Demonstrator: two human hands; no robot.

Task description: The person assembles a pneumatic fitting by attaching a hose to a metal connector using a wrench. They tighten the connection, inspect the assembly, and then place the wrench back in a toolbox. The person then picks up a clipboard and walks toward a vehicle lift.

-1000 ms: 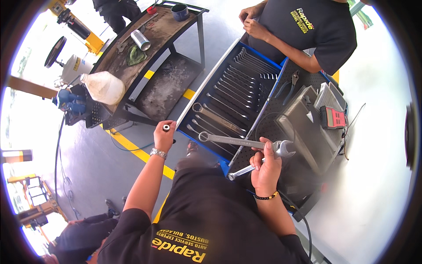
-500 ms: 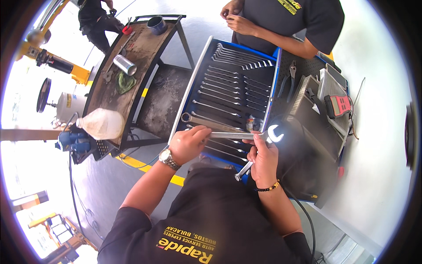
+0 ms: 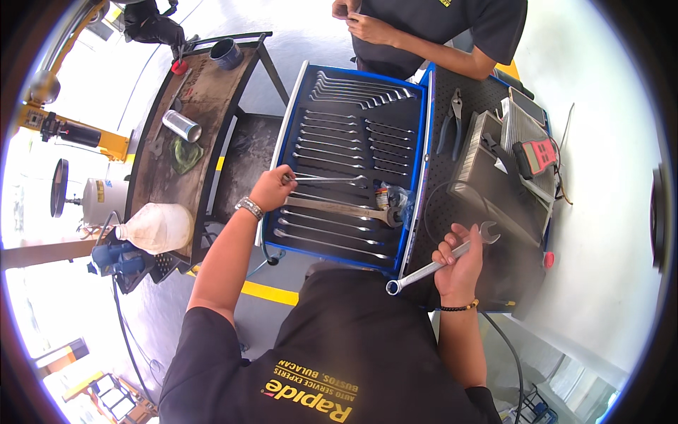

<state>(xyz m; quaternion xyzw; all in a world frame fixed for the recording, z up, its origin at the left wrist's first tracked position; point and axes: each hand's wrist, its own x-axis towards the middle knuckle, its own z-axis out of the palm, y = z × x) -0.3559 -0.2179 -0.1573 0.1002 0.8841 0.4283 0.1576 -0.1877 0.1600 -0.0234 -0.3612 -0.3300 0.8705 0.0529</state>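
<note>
My left hand (image 3: pixel 272 189) is closed on one end of a slim silver combination wrench (image 3: pixel 326 180), held low over the tool drawer (image 3: pixel 415 233) at its left side. Rows of silver wrenches lie graded by size in the drawer's dark lining. Just below that hand, a larger, duller wrench (image 3: pixel 335 206) lies across the drawer, its right end beside a small plastic-wrapped packet (image 3: pixel 401 203). Off the drawer's near right corner, my right hand (image 3: pixel 459 265) grips a bigger combination wrench (image 3: pixel 426 271). Its ring end points down left and its open jaw up right.
A dark cart top (image 3: pixel 441 99) at right carries pliers (image 3: pixel 452 124), a grey case (image 3: pixel 505 191) and a red meter (image 3: pixel 535 157). On the left, a worn bench (image 3: pixel 152 173) holds a can (image 3: pixel 181 126) and a plastic jug (image 3: pixel 161 227). A person (image 3: pixel 424 35) stands beyond the drawer.
My hands have moved apart. The left has gone up and left to the drawer with a slim wrench; the right has moved right and down, keeping the bigger wrench. The view has shifted slightly.
</note>
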